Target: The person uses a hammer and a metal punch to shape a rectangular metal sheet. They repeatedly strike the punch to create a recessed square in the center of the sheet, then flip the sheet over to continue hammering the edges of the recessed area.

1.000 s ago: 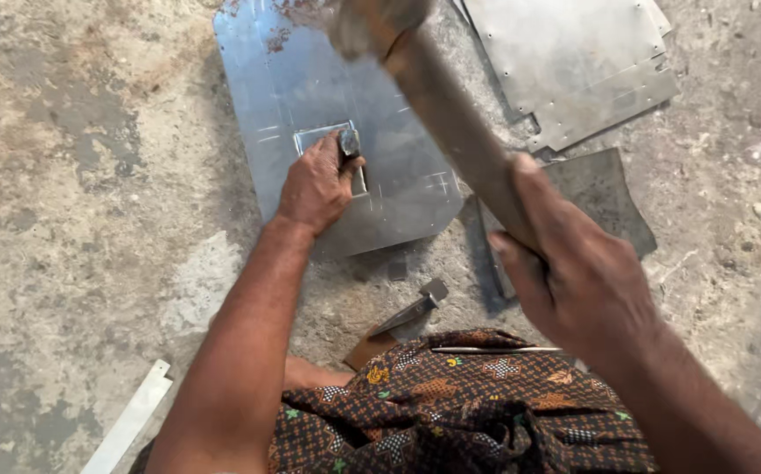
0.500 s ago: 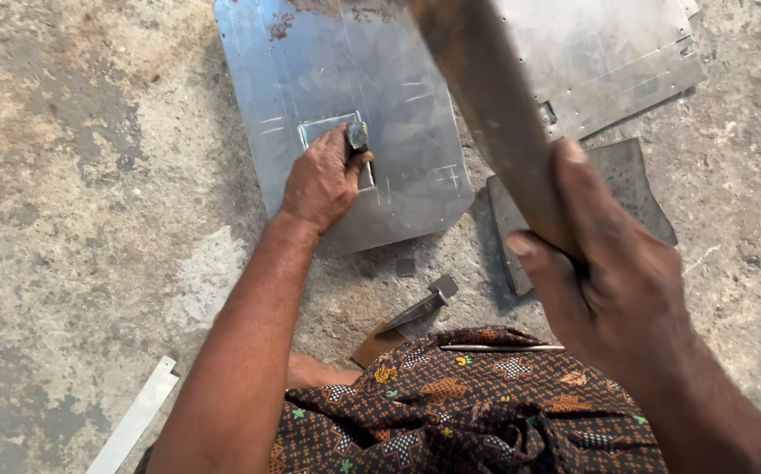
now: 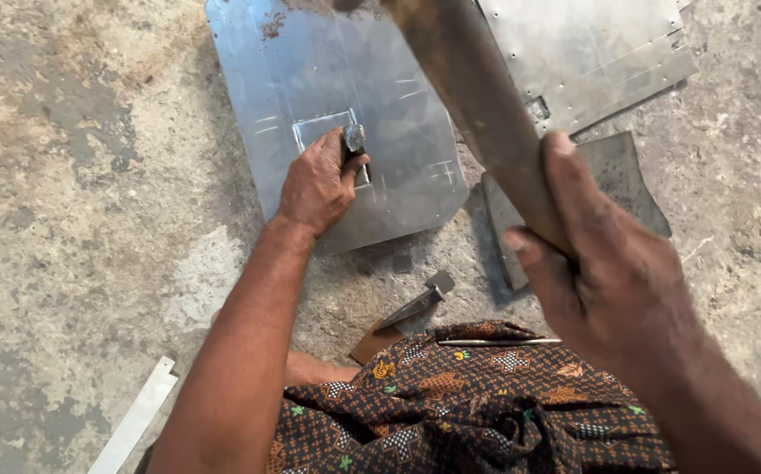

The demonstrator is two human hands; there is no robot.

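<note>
Left hand (image 3: 317, 186) is closed around a short metal chisel (image 3: 353, 140), its battered grey head showing above the fingers and its tip set down on the metal sheet (image 3: 345, 88). That sheet is dull silver, roughly rectangular with a rounded near corner, rust-stained at its far edge, and lies flat on the concrete floor (image 3: 73, 175) directly under the left hand; a small rectangle is scored into it just beyond the knuckles. Right hand (image 3: 608, 272) is clenched tight on a thick brown wooden handle (image 3: 477, 105), raised close to the camera and slanting up and away; its striking end is out of frame. Beyond the right hand lie more cut sheets (image 3: 591, 53), pale grey and overlapping; beneath it, a darker grey plate (image 3: 621, 180) on the floor. Between the two forearms, near the patterned brown cloth (image 3: 485, 404), rests a small hammer-like tool (image 3: 411, 312). A white strip (image 3: 135, 417) lies outside the left forearm. No labels or packages discernible.
</note>
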